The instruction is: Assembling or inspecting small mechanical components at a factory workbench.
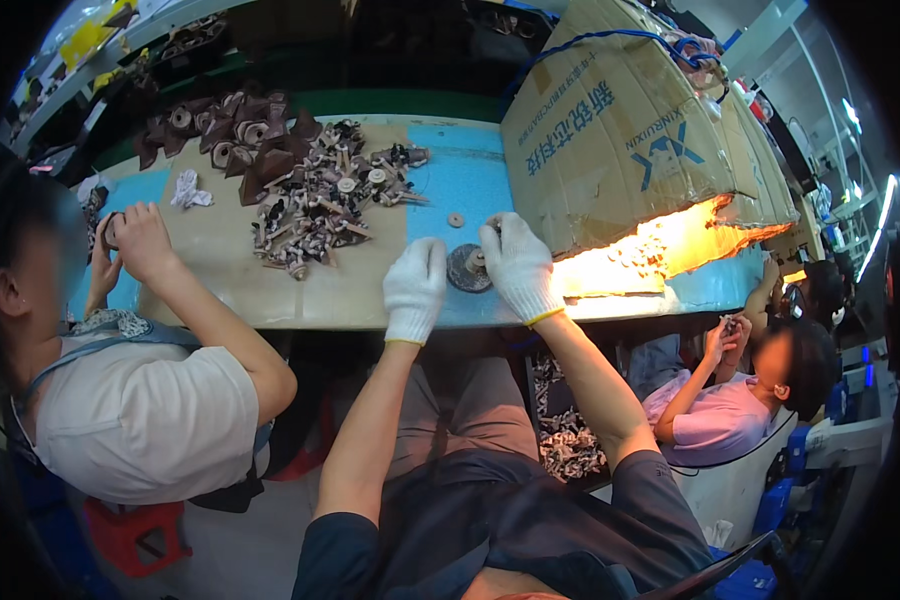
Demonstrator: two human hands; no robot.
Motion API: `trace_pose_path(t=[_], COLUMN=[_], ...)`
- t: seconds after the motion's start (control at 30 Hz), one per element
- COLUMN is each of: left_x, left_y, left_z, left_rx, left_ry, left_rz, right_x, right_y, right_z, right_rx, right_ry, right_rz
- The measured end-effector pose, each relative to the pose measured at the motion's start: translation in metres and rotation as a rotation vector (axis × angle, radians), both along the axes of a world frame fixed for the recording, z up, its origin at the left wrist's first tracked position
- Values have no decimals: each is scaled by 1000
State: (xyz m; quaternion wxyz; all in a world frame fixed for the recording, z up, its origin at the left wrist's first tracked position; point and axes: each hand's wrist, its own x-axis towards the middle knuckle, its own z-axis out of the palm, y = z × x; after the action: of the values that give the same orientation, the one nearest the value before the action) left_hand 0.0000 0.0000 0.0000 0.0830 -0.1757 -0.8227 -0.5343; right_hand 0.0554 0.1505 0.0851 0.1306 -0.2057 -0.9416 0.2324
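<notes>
My left hand [415,288], in a white knit glove, rests at the left of a dark round disc [462,278]. Its fingers are pressed together; anything between them is hidden. On the disc stands a small knobbed part [476,261]. At the disc's right is my right hand [523,265], gloved too, with fingers curled in a pinch. A bit of something dark shows at its fingertips, too small to name. A small beige ring [456,219] lies on the blue mat [450,175] just beyond the disc.
A pile of small brown and whitish parts [315,215] and brown pointed pieces [255,140] lie at the left. A cardboard box [610,140] stands close on my right, glowing orange underneath. Co-workers sit on both sides; a bin of parts [570,440] is below the table.
</notes>
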Motion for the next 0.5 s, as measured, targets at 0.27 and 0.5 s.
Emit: trace_pose_path(t=[0.27, 0.5], left_x=[-3, -3], left_y=[-5, 33], left_z=[2, 33], left_rx=[68, 468], left_ry=[-8, -255], left_rz=[-1, -183], right_x=[-15, -17], right_y=[-16, -16], right_z=[8, 3], right_rx=[505, 486], right_ry=[-193, -205], right_rz=[278, 278])
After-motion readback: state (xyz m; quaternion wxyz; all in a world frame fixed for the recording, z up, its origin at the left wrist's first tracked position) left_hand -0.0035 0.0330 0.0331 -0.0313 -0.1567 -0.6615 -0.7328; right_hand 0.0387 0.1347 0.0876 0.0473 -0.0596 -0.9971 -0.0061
